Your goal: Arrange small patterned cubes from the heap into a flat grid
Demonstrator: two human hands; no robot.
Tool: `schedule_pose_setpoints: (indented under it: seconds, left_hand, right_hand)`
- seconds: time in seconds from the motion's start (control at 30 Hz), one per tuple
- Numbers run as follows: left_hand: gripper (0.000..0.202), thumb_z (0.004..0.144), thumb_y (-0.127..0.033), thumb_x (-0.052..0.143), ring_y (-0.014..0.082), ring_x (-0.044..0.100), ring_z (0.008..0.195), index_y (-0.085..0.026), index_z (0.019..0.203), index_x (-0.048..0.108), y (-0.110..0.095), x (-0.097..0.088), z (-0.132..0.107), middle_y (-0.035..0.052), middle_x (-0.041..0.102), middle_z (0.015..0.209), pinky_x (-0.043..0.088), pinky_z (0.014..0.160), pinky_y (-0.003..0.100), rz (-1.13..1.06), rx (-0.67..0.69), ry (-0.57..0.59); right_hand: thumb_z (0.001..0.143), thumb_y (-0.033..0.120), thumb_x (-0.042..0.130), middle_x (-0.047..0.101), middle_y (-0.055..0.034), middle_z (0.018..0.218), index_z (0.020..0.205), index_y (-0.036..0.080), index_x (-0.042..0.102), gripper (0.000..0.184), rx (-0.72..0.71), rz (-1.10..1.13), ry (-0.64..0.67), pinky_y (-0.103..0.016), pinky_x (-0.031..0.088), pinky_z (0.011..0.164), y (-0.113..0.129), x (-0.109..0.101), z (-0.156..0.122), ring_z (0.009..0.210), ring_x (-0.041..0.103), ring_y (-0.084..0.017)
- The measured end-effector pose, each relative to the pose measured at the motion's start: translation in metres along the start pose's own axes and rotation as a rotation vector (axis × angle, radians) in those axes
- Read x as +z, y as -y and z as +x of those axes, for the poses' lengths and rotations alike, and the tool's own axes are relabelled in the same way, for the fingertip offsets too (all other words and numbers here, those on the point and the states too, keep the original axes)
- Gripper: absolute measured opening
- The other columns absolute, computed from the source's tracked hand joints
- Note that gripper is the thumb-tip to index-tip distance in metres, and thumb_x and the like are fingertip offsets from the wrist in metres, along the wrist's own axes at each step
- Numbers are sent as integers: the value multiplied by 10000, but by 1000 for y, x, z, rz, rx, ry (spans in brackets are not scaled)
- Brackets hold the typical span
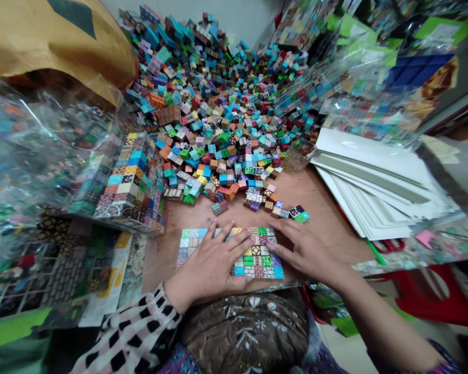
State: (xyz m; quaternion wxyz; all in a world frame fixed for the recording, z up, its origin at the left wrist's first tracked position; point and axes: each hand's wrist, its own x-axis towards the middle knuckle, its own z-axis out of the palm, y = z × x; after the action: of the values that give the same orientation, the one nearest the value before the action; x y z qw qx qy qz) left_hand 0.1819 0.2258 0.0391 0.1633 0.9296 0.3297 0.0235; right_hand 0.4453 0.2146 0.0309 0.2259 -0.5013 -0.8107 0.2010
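Bright, evenly lit wide-angle view, sharp in the middle and smeared at the edges
Light was soft, leaving only faint shadows. The block mat (257, 255) at centre was crisp; clear plastic bags (31, 150) at left caught white glare and blurred, the white card stack (374, 182) shone pale, and the corners bent and streaked

The cube grid (257, 258) is multicoloured, the sheets (374, 192) white.
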Motion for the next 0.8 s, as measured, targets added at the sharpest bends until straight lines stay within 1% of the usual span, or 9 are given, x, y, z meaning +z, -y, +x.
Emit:
schedule_pose_setpoints:
  seconds: [0.1,0.33,0.47,0.63,0.7,0.8]
  left_hand:
    - [696,879,-625,491,342,250,1452,-309,1476,327,0,0,0,-25,331,1574,69,1193,615,-1,3,-7]
    - [679,871,-624,500,348,266,1445,-315,1459,362,0,-1,1,-21,364,1557,86,1192,619,-8,-5,-7]
    - [692,873,-622,499,348,263,1445,-312,1471,342,1,1,1,-20,346,1566,71,1190,624,-21,4,-11]
    - [709,873,-592,523,345,249,1451,-301,1485,317,1,1,0,-10,341,1569,66,1199,602,-16,14,-14]
    - [697,876,-591,520,345,253,1450,-305,1480,324,0,-1,0,-12,347,1566,67,1198,604,-17,7,-9]
    - [704,867,-583,541,342,234,1459,-306,1478,328,0,-1,0,-22,329,1575,63,1203,596,-18,8,-6]
  right_hand:
    - [920,449,595,617,-115,1263,1348,245,525,479,-19,-4,-9,-493,498,979,5,5,-3,1170,559,-306]
    - [920,448,604,636,-109,1234,1332,233,527,471,-24,-23,-46,-544,472,989,6,13,-7,1158,558,-313]
    - [936,440,582,628,-118,1252,1330,213,524,458,-47,-23,-41,-522,492,978,6,10,-7,1167,560,-304]
    - [989,355,490,645,-120,1215,1276,219,560,326,1,-3,-169,-479,525,948,1,13,-14,1141,596,-273]
    - [989,334,487,654,-115,1186,1242,216,578,293,27,23,-208,-461,533,934,-1,18,-18,1111,611,-261]
    - [989,336,483,656,-113,1160,1237,214,576,292,86,43,-279,-459,534,914,-3,29,-22,1079,614,-256]
